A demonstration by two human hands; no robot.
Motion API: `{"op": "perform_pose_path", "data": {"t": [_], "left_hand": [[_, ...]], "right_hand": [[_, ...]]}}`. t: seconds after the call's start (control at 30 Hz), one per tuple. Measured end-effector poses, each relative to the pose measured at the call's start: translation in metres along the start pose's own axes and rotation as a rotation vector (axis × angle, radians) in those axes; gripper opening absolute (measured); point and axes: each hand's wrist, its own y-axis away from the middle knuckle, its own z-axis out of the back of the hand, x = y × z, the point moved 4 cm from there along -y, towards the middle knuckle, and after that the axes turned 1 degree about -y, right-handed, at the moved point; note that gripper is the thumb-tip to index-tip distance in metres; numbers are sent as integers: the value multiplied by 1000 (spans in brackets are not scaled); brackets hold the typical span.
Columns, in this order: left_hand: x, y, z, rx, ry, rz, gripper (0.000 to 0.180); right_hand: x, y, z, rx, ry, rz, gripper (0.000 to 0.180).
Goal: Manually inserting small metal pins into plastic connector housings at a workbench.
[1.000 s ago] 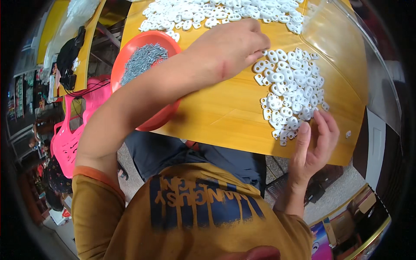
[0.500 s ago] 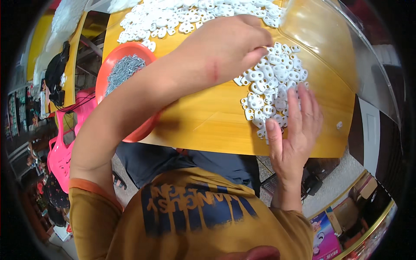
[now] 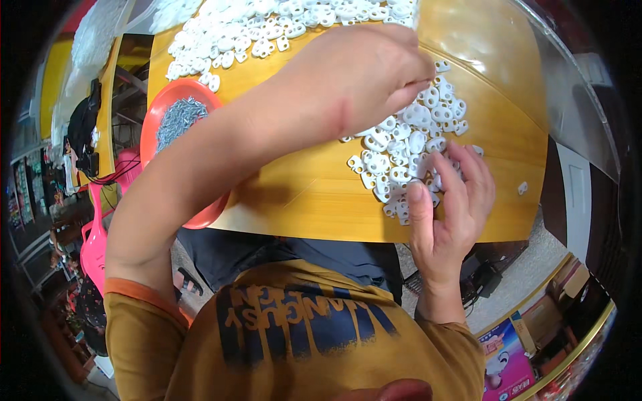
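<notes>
A pile of small white plastic pieces with round holes (image 3: 418, 117) lies on the yellow wooden table (image 3: 314, 207). Across its far side reaches my left hand (image 3: 374, 77), fingers curled in and thumb pressed toward them; whatever they hold is hidden beneath. At the pile's near right edge is my right hand (image 3: 455, 220), thumb and fingers apart and slightly bent, fingertips among the white pieces. Under my left forearm stands an orange-red plastic bowl (image 3: 148, 130) of small grey metal screws or pins (image 3: 179, 120); the arm covers its middle.
A larger heap of similar white pieces (image 3: 221, 33) spreads along the table's far side. One stray piece (image 3: 522, 188) lies to the right. Clear plastic sheeting (image 3: 575, 73) curves over the right far corner. A pink plastic chair (image 3: 95, 247) stands at the left.
My left hand has shifted slightly right over the pile. The right hand's fingers have bent more and come in against the pieces. The whole view has shifted a little.
</notes>
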Motion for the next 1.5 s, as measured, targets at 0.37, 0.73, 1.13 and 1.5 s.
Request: {"op": "perform_pose_path", "data": {"t": [0.37, 0.73, 1.13, 1.5], "left_hand": [[-4, -33, -23, 69, -383, 35, 12], [-8, -40, -8, -25, -232, 42, 12], [-54, 76, 29, -33, 1426, 897, 20], [-64, 176, 15, -343, 1563, 745, 10]], "right_hand": [[-2, 9, 9, -101, -45, 3, 24], [-1, 14, 11, -211, -89, 28, 21], [37, 11, 24, -196, -404, -8, 28], [103, 21, -30, 221, -965, -246, 21]]}}
